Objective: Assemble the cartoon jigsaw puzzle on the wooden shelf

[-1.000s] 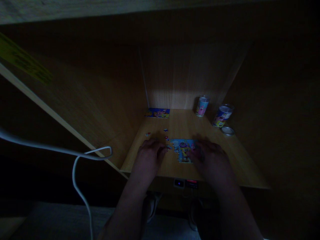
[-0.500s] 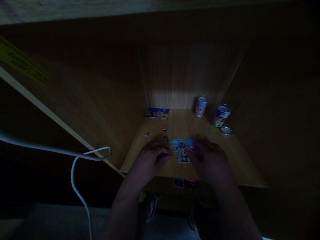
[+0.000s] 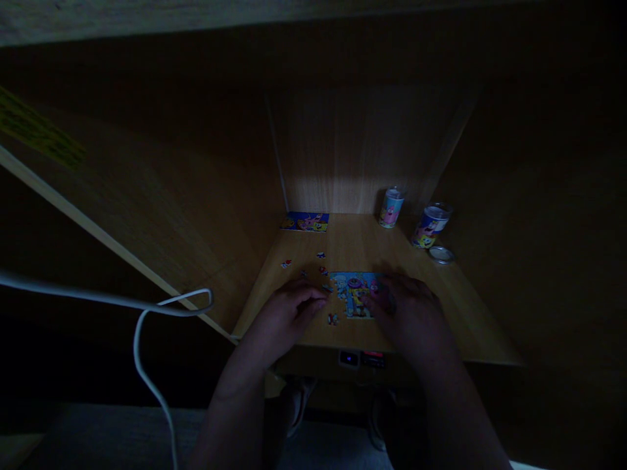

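A partly joined cartoon jigsaw puzzle (image 3: pixel 357 295) lies near the front edge of the wooden shelf; its left side is ragged. Over its right part rests my right hand (image 3: pixel 409 313), thumb apart from the fingers, covering that end. My left hand (image 3: pixel 296 310) hovers just left of the puzzle, fingers bent and thumb slightly apart, with nothing visible between the tips. Beside its fingertips are a loose puzzle piece (image 3: pixel 333 319) and a bluish piece (image 3: pixel 327 288). Farther back lie a red-and-white piece (image 3: pixel 286 264) and a dark piece (image 3: pixel 321 255).
A flat cartoon picture (image 3: pixel 306 222) lies at the back left corner. Two printed cans, a light blue can (image 3: pixel 390 209) and a darker can (image 3: pixel 430 227), stand at the right, near a round metal lid (image 3: pixel 441 254). A white cable (image 3: pixel 142 339) hangs at left.
My left hand has drawn back a little to the left, and a loose piece now shows below its fingertips. My right hand stays over the puzzle. The view has shifted slightly.
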Motion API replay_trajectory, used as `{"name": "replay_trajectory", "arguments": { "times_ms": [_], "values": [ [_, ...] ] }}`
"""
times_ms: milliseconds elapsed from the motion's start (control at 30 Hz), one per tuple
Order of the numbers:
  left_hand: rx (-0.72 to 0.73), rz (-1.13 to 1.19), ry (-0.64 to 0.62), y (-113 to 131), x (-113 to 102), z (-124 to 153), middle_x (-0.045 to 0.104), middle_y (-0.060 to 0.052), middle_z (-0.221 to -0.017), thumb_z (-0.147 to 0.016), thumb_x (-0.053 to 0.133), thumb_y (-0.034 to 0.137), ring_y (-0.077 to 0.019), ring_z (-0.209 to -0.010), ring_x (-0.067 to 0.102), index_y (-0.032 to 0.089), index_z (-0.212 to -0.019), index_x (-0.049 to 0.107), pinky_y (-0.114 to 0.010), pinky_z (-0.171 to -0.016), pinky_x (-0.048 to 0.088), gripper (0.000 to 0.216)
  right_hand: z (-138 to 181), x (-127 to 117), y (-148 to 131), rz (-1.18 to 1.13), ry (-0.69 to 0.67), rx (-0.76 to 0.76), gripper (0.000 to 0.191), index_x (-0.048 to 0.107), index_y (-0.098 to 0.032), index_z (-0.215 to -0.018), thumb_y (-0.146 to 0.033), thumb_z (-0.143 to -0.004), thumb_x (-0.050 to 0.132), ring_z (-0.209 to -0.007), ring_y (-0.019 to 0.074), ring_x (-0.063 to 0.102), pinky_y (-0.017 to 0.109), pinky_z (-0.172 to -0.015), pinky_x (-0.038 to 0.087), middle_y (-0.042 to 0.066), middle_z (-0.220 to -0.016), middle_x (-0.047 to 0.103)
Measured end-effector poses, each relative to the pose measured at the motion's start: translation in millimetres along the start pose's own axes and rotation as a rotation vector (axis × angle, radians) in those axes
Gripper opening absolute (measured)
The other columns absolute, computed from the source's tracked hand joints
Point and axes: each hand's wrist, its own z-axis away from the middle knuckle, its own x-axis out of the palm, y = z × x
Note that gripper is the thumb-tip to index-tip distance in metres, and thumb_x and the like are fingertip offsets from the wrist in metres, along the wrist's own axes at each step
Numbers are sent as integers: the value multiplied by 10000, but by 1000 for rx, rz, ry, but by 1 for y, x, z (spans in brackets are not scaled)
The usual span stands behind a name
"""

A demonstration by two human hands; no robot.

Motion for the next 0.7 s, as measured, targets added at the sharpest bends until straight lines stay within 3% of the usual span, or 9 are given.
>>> {"name": "replay_trajectory", "arguments": {
  "times_ms": [133,333,433,567,700],
  "values": [
    [28,34,-53,-1,1,1,825,-24,-1138,-1020,788,238,-221,-1115,764,288,-1086,816,-375,-1016,609,88,-1,0,0,-3,-8,-3,451,758,-228,-1356,-554,-1070,636,-1308,379,678,584,-1138,526,146,-1433,765],
    [48,-161,61,-2,9,-2,776,-67,-1251,-1097,614,156,-253,-1177,730,287,-1231,823,-452,-1066,595,280,0,-2,-1,-5,-12,8,440,760,-232,-1342,-558,-1073,640,-1351,384,665,595,-1161,513,148,-1466,751],
    [30,-263,100,-1,12,-4,767,-88,-1242,-1088,630,170,-290,-1185,719,260,-1185,824,-509,-1090,574,235,1,-1,-1,-5,-3,2,435,753,-229,-1361,-538,-1076,637,-1380,381,654,595,-1177,504,143,-1489,741],
    [0,-238,95,-1,12,-6,784,-60,-1106,-1060,654,153,-276,-1085,738,249,-1045,793,-476,-1017,586,170,1,0,-1,4,-4,5,450,757,-224,-1354,-553,-1068,647,-1340,387,672,595,-1155,520,146,-1451,759],
    [-46,-208,155,-6,12,-5,804,-48,-1088,-1061,623,146,-265,-1061,760,254,-1069,758,-450,-983,598,173,0,0,0,8,-4,7,443,762,-231,-1342,-558,-1067,646,-1338,386,672,593,-1152,520,143,-1456,756]
  ]
}}
